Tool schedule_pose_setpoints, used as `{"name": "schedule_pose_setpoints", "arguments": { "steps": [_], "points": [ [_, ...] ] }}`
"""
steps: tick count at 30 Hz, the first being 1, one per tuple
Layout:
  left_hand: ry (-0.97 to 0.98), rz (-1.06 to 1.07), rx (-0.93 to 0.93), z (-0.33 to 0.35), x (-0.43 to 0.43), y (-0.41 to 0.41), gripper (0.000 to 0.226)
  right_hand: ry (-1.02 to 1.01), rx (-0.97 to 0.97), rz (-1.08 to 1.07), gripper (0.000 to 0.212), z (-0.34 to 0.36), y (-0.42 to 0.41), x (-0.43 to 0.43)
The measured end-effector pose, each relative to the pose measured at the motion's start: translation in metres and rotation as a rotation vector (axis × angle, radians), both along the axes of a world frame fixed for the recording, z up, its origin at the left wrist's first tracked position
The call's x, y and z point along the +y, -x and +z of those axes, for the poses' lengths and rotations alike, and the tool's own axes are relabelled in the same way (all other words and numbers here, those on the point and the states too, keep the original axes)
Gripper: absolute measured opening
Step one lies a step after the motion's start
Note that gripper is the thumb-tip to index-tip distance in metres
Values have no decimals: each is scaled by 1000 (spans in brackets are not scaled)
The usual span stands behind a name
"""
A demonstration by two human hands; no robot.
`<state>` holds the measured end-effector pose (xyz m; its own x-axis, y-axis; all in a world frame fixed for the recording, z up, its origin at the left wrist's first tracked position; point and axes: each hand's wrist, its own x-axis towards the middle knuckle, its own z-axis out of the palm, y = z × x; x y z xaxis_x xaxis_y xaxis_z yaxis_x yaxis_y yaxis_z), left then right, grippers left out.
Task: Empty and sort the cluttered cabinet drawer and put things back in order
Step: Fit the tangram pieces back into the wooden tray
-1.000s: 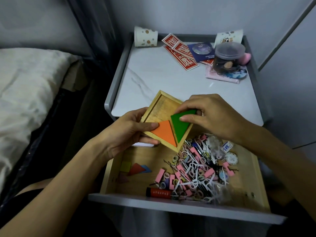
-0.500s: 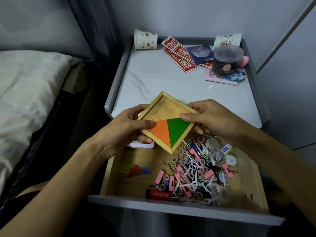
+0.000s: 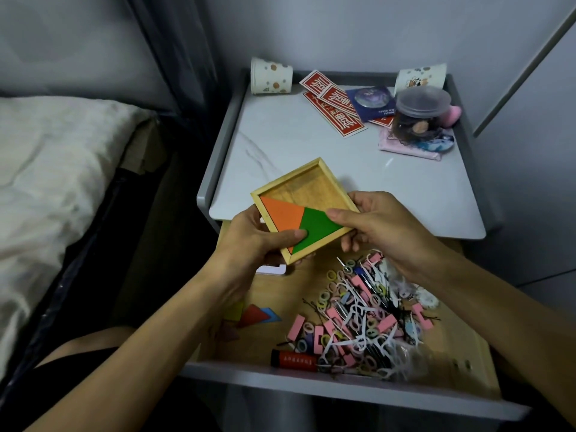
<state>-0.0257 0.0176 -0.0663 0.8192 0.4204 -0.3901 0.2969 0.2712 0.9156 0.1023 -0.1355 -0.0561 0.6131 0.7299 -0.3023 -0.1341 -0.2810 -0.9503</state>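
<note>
One wooden tray has been turned since the earlier frame; one orange triangle and one green triangle are seated in it. It is gripped over the open drawer by the curled fingers of the left hand and the right hand

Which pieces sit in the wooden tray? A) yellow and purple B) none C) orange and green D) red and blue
C: the wooden tray, held by the left hand and right hand, has an orange triangle and a green triangle seated in it; the red piece lies loose in the drawer.
</note>
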Motion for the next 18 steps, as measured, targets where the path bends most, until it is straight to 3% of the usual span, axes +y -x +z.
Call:
{"name": "schedule_pose_setpoints", "arguments": {
  "steps": [9, 15, 18],
  "points": [
    [40, 61, -5, 3, 2, 2, 46, -31, 27, -47, 8, -6, 9, 8],
    [34, 135, -58, 1, 11, 7, 42, -60, -1, -31, 17, -2, 23, 25],
    [21, 208, -89, 5, 30, 15, 41, -81, 54, -26, 32, 2, 26, 38]
  ]
}}
